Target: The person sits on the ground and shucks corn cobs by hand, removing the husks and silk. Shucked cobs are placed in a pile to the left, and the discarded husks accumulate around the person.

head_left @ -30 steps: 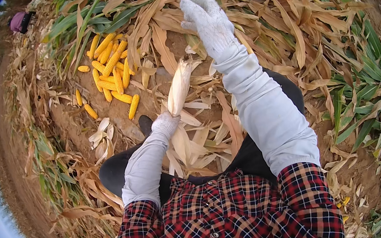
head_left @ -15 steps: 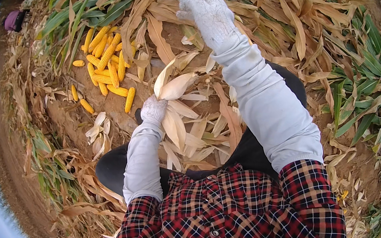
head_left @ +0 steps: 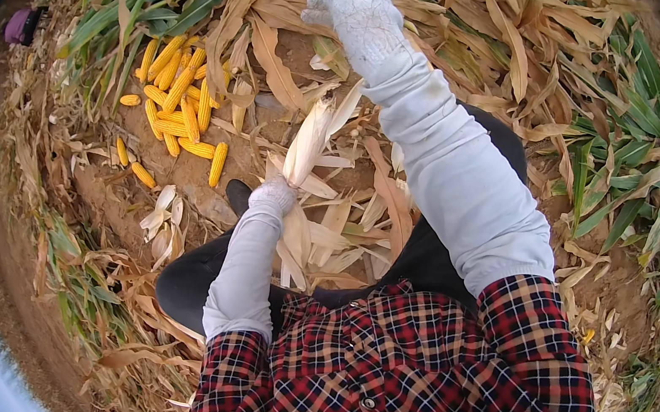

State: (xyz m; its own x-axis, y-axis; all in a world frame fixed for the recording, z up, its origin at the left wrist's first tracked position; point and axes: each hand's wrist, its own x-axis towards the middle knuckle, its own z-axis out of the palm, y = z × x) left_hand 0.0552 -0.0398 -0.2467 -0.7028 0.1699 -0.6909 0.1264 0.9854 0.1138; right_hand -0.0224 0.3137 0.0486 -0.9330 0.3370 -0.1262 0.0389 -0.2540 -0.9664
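My left hand [head_left: 273, 195], in a pale glove, is closed around the lower end of an ear of corn [head_left: 306, 144]. Pale husk wraps the ear, which points away from me with a darker tip at its far end; one husk leaf stands off its right side. Farther out, my gloved right hand [head_left: 351, 17] hovers over dry corn leaves, its fingers bent and the thumb apart from them. I see nothing in it. Loose pale husks [head_left: 331, 236] lie on the ground beneath the ear and between my legs.
To the left lies a pile of bare yellow corn cobs [head_left: 179, 90], with a few strays nearer me. Dry and green corn stalks [head_left: 493, 30] heap along the far side, and more green leaves [head_left: 626, 165] lie at right. A torn husk [head_left: 166, 220] rests beside my left knee.
Husk leaves fanned out above my left hand before; now the husk-wrapped ear shows upright there, its tip pointing away. My right hand stays nearly in place, slightly farther left.
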